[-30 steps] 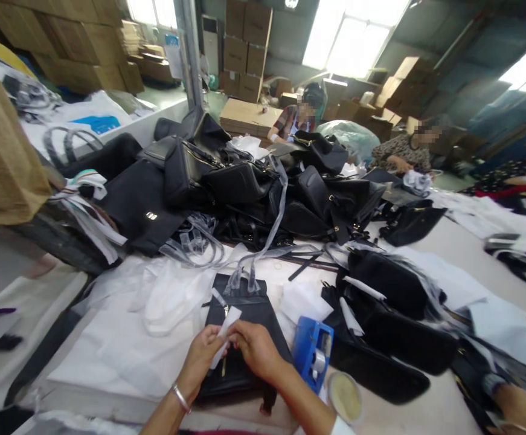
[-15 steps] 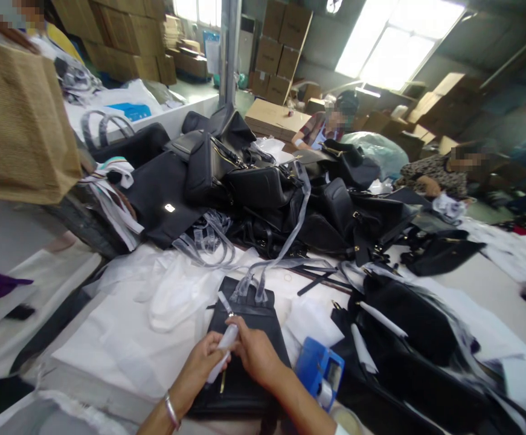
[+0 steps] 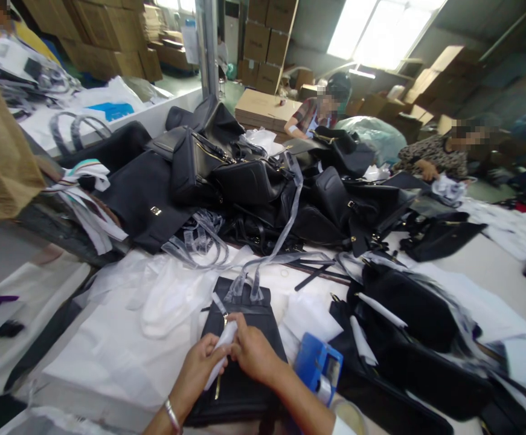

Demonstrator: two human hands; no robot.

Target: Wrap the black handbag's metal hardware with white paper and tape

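One white strip (image 3: 227, 337) is pinched in the fingers of both the left hand (image 3: 202, 364) and the right hand (image 3: 257, 355), the two held close together with the fingertips drawn in narrow. From where I stand, the strip slants over the front of a black bag (image 3: 247, 396) that lies on the table (image 3: 272, 279) right before the person, and a gold zipper (image 3: 218, 386) shows beside the strip's lower end. Plastic-wrapped handles (image 3: 256, 290) rise at the bag's far end. A silver bracelet (image 3: 172, 415) circles the left wrist. Just right of the bag is a blue tape dispenser (image 3: 310, 359), with a round tub (image 3: 352, 417) near it, only partly in view. Rumpled white sheets (image 3: 109, 359) cover the table's left side, and more black bags lie on the right. Farther back is a heap of black bags (image 3: 249, 181). Beyond it I see a co-worker in a checked top (image 3: 307, 115) and another in a patterned top (image 3: 439, 156).
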